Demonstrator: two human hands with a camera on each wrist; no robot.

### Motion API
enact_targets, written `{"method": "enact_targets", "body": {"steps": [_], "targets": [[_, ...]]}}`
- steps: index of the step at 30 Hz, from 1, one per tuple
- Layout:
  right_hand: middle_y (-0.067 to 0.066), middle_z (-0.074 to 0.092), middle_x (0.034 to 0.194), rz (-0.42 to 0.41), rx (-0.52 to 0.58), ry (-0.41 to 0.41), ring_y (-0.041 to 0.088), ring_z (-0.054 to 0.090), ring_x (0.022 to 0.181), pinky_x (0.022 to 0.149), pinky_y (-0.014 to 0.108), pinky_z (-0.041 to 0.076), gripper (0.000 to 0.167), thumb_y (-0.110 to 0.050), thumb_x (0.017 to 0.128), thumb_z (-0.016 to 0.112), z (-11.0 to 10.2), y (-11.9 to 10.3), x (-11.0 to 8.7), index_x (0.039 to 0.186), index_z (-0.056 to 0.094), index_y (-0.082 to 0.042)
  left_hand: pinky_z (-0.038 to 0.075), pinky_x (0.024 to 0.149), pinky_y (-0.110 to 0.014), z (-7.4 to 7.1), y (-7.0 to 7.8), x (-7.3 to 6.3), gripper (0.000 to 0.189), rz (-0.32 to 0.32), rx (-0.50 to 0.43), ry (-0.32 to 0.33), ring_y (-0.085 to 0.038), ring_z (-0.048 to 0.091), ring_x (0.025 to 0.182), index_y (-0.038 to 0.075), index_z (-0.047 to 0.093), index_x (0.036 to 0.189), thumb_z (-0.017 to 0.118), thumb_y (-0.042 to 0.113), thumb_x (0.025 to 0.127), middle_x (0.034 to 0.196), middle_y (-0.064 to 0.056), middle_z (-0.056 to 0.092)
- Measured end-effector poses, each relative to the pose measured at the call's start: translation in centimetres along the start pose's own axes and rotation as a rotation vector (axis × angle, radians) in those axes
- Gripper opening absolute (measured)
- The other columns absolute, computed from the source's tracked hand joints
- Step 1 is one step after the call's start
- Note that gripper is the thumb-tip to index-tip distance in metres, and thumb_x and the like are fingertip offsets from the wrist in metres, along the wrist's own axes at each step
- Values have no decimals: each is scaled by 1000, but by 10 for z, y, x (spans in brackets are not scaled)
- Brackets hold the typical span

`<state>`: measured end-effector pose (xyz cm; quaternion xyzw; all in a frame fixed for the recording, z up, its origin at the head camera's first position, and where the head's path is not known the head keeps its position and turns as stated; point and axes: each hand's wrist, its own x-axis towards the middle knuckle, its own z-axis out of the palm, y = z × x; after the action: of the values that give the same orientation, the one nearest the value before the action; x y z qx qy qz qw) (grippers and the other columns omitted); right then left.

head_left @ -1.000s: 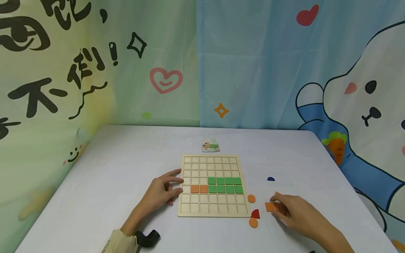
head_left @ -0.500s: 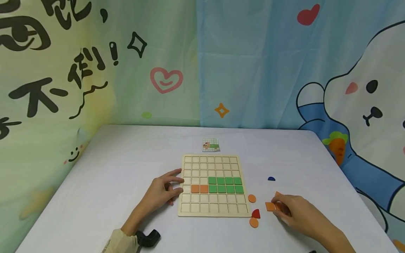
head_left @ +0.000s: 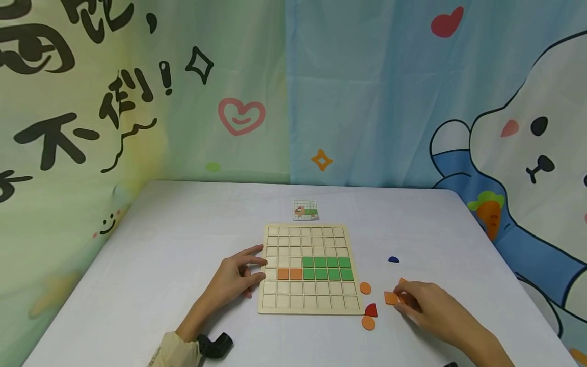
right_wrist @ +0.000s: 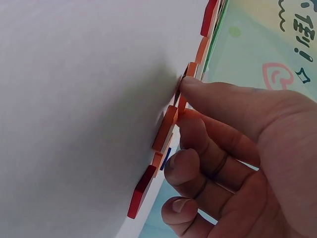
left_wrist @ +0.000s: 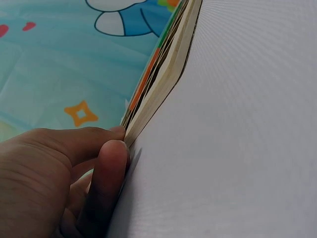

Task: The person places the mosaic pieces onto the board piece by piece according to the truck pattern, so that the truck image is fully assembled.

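Note:
My left hand (head_left: 236, 275) rests its fingertips at the left edge of a pale wooden grid board (head_left: 279, 305). In the left wrist view the thumb and index finger touch that board's edge (left_wrist: 161, 89). Green square tiles (head_left: 326, 268) fill two rows at the board's right, with two orange squares (head_left: 290, 274) left of the lower row. Right of the board, my right hand (head_left: 431, 308) pinches an orange tile (right_wrist: 183, 103) between thumb and index finger, close to the tabletop; the fingers partly hide it. Another orange tile (head_left: 391, 298) lies by the fingertips.
Two orange discs (head_left: 368, 323) and a red quarter-round piece (head_left: 371, 310) lie beside the board's right edge. A blue half-disc (head_left: 393, 259) sits farther back. A small picture card (head_left: 305, 210) lies behind the board on the white table (head_left: 197, 219).

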<state>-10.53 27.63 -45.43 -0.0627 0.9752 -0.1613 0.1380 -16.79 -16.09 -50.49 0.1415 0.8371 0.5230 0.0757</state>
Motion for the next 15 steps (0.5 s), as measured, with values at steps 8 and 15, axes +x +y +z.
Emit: {"method": "enact_targets", "body": {"steps": [8,15], "targets": [[-8,61,78,-8,9,11,10,53,75,65,20,50,27,-23,93,81,-2,-9,0,117,75,-13,55,46,-27,0,1,0,32,8,-8,4,-11,60,49,5,77,123,81,10,92,163,-14,52],[-6,52,71,-26,2,17,9,49,71,60,19,41,31,-28,92,82,-2,-22,2,119,75,-14,55,46,-27,0,1,0,32,11,-6,5,-12,60,49,4,77,124,81,9,92,162,-14,52]]}}
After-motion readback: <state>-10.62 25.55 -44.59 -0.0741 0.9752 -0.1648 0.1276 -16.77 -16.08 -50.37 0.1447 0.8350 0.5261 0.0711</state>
